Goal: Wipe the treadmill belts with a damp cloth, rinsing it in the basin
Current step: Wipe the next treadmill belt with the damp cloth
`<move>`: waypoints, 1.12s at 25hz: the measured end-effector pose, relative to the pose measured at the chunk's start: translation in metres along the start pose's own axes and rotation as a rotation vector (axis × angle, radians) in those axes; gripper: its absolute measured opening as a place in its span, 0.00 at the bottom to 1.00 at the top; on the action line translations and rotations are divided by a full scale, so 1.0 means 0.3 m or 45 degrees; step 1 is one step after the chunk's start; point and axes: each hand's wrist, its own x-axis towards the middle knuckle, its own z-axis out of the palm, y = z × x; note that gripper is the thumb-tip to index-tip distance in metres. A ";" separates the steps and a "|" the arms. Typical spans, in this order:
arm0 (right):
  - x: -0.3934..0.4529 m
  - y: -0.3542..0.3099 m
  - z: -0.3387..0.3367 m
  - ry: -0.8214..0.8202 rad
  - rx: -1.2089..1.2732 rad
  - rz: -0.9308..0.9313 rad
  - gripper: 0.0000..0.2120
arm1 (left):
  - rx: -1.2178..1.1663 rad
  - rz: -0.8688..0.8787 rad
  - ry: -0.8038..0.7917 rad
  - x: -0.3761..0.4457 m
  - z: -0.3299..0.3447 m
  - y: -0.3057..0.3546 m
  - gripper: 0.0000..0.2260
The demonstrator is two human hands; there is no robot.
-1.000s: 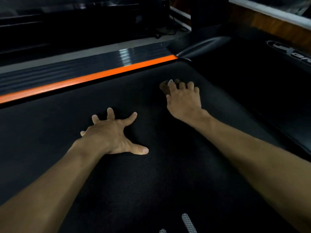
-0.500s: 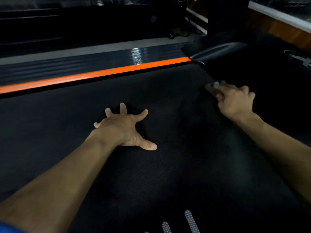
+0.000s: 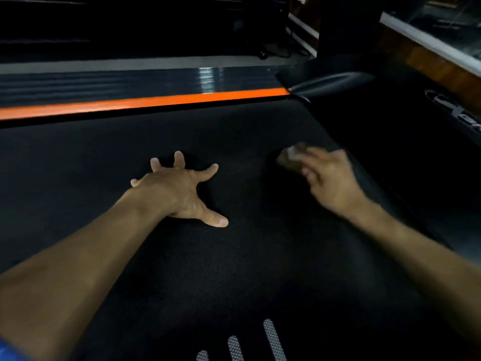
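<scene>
**Mid-wipe on the belt, no basin in view**

Right hand (image 3: pixel 330 178) is motion-blurred, fingers bunched around a brownish cloth (image 3: pixel 290 158) pressed to the treadmill belt (image 3: pixel 234 269) near its right edge. Left hand (image 3: pixel 179 190) holds nothing: fingers splayed flat, bracing on the belt. Can't tell wiped from unwiped, the surface looks uniformly dark. Orange side rail (image 3: pixel 145 101) runs beyond. Judgement: wiping underway, rinse still to come.
</scene>
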 end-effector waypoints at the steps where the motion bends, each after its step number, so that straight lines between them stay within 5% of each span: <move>1: 0.035 0.078 0.002 0.040 -0.033 0.246 0.19 | -0.005 0.001 0.000 0.000 0.000 -0.001 0.54; 3: 0.070 0.103 0.028 0.040 -0.117 0.646 0.19 | -0.013 0.000 -0.006 -0.001 -0.001 0.002 0.54; 4: 0.072 0.052 0.042 0.020 -0.154 0.633 0.19 | -0.011 -0.003 -0.006 -0.001 -0.001 0.003 0.54; 9: -0.099 -0.360 0.020 -0.082 0.205 -0.056 0.17 | -0.006 -0.002 0.004 0.012 0.009 -0.007 0.55; 12: -0.096 -0.308 0.010 -0.133 0.185 -0.181 0.16 | 0.001 0.002 0.002 0.010 0.006 -0.005 0.56; 14: -0.011 -0.131 0.035 -0.064 0.011 -0.051 0.17 | 0.001 0.001 -0.007 0.011 0.003 -0.004 0.56; 17: 0.086 0.048 0.031 0.016 -0.073 0.615 0.16 | 0.015 -0.005 -0.012 0.011 0.004 -0.008 0.57; 18: 0.096 0.011 0.024 0.019 -0.111 0.658 0.16 | 0.020 -0.004 -0.011 0.012 0.002 -0.010 0.57; 21: 0.029 -0.239 0.014 0.040 0.008 0.181 0.16 | 0.006 -0.003 0.001 0.015 0.001 -0.009 0.55; 24: -0.138 -0.395 -0.030 -0.199 0.240 -0.176 0.17 | 0.014 0.014 0.012 0.015 0.011 -0.010 0.55; 26: -0.127 -0.257 -0.043 -0.150 0.136 -0.197 0.16 | 0.011 0.011 0.014 0.009 -0.001 -0.003 0.55; 28: -0.080 -0.029 -0.037 -0.036 -0.052 0.115 0.18 | 0.018 -0.001 -0.003 0.003 -0.005 0.003 0.54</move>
